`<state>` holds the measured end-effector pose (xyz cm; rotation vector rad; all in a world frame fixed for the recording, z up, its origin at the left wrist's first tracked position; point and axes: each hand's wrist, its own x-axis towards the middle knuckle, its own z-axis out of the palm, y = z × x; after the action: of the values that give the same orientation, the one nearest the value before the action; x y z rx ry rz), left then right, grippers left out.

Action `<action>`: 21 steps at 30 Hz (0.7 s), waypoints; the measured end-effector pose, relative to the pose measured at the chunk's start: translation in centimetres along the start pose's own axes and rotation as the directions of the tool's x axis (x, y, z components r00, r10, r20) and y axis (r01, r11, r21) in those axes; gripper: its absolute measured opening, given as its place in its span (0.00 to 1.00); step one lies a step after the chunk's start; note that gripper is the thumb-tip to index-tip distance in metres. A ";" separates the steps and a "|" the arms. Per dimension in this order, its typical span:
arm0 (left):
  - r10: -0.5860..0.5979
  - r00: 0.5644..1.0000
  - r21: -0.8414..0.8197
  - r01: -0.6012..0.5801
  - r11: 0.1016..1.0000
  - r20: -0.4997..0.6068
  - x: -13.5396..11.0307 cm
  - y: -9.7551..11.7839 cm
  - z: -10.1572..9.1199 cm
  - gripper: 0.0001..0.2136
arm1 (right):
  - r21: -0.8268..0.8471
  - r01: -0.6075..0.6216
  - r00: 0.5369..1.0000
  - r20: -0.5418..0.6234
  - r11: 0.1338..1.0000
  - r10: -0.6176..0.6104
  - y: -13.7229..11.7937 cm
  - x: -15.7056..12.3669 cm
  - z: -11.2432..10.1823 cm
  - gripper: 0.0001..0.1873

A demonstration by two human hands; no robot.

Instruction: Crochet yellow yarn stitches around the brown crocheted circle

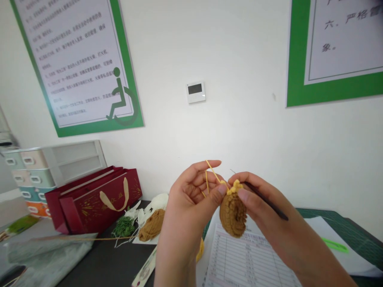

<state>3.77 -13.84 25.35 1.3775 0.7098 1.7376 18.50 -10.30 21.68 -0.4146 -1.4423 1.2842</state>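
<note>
My left hand (188, 211) pinches the top of a round crocheted piece (233, 213) of golden-brown yarn, with a lighter yellow edge along its top. A yellow yarn strand (211, 170) runs up from that edge and loops over my left fingers. My right hand (266, 215) holds a dark crochet hook (266, 201), whose thin tip rises behind the piece and is partly hidden. My right thumb rests against the piece.
Below my hands lies a printed paper form (247, 259) on a green cutting mat (338, 227). To the left are a brown yarn ball (152, 225), green crocheted leaves (123, 226), a dark red gift bag (94, 199) and plastic drawers (30, 179).
</note>
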 end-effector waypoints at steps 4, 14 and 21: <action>0.022 1.000 0.028 -0.023 0.999 0.020 0.1 0.0 -0.1 0.16 | -0.198 0.026 0.999 0.052 0.980 -0.016 -0.8 -0.4 0.1 0.12; -0.007 0.992 0.073 -0.002 0.997 0.123 -0.6 0.1 0.1 0.22 | -0.305 0.061 0.989 -0.111 0.950 -0.099 -0.8 -0.9 1.1 0.16; -0.043 0.996 0.039 0.040 0.998 0.083 -0.5 0.0 0.2 0.20 | -0.275 0.052 0.983 -0.157 0.960 -0.098 -0.7 -0.9 1.4 0.17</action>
<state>3.98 -14.32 25.12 1.4425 0.7229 1.6323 17.85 -11.98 22.12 -0.6298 -1.4769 0.9688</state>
